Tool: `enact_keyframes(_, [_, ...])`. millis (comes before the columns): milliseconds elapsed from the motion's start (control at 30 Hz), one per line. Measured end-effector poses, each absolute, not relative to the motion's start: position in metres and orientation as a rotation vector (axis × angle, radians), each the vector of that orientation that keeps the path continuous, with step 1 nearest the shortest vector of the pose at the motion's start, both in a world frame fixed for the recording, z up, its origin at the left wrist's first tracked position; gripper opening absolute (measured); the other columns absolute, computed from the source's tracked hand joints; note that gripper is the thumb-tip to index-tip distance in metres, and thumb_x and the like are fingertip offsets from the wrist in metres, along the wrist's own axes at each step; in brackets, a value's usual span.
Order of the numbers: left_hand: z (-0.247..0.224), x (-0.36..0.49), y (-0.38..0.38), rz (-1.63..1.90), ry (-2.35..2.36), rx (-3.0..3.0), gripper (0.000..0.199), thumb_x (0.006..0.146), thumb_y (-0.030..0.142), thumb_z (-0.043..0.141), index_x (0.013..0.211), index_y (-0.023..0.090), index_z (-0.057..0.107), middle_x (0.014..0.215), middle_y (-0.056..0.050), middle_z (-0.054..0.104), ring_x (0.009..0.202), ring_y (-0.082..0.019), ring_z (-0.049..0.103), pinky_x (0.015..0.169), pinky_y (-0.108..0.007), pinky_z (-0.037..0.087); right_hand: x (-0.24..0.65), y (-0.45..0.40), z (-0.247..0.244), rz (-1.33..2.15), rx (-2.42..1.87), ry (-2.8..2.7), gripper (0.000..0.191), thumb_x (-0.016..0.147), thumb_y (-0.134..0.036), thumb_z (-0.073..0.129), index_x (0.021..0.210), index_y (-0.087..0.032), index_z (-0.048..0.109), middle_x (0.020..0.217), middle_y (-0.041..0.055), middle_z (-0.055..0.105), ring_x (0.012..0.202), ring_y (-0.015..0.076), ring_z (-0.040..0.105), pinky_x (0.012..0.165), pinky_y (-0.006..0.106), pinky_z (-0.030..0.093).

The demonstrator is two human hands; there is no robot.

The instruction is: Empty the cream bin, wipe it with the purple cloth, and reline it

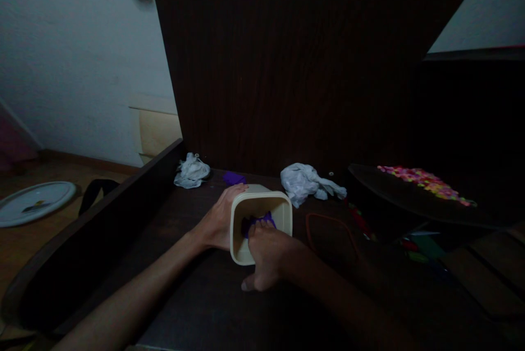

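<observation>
A cream plastic container (262, 194) is tilted on its side, its open mouth facing me. My left hand (221, 217) grips it from the left, fingers wrapped around the outside. Inside lies a crumpled purple thing (268, 217), whose kind I cannot make out. My right hand (266, 252) reaches into the mouth with fingers stretched out against the purple thing, its thumb apart and outside the rim. Behind the container, a second purple piece (234, 177) lies on the dark wooden surface (184, 285).
White crumpled plastic bags lie at the back left (192, 170) and back right (301, 182). A brownish lid-like outline (331, 215) sits right of the container. Colourful beads (426, 181) rest on a dark ledge. A raised wooden side (102, 220) borders the left; a dark panel (279, 66) stands behind.
</observation>
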State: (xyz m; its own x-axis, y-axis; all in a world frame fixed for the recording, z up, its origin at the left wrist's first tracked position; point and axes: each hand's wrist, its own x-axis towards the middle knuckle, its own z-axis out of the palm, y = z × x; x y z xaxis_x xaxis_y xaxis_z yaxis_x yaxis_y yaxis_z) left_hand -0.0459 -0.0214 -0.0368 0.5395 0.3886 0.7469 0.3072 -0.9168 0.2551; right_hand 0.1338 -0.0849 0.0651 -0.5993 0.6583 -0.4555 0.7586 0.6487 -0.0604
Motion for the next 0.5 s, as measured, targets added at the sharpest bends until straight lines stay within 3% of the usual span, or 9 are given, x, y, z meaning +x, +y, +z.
enact_keyframes(267, [-0.041,-0.049,-0.022,1.279,0.607,2.661,0.127,0.061,0.063,0.089,0.159,0.028,0.017,0.152,-0.021,0.048,0.141,-0.048,0.048,0.114,-0.071,0.042,0.123,-0.065,0.049,-0.44,1.159,2.417,0.108,0.06,-0.06,0.086,0.143,0.003,0.057,0.146,0.0309,0.057,0.135,0.0445,0.055,0.114,0.047,0.043])
enact_keyframes(400, [-0.041,-0.047,-0.023,1.293,0.582,2.655,0.128,0.06,0.062,0.091,0.159,0.026,0.018,0.15,-0.023,0.046,0.142,-0.048,0.046,0.115,-0.072,0.041,0.122,-0.068,0.046,-0.377,1.139,2.419,0.116,0.064,-0.06,0.084,0.149,0.009,0.046,0.154,0.0353,0.044,0.142,0.0468,0.047,0.119,0.048,0.038])
enact_keyframes(500, [-0.041,-0.046,-0.024,1.298,0.565,2.655,0.13,0.058,0.059,0.093,0.159,0.025,0.017,0.15,-0.024,0.045,0.142,-0.049,0.045,0.115,-0.073,0.04,0.122,-0.071,0.048,-0.344,1.067,2.438,0.112,0.071,-0.061,0.08,0.148,0.013,0.045,0.155,0.0366,0.042,0.145,0.0456,0.043,0.121,0.044,0.036])
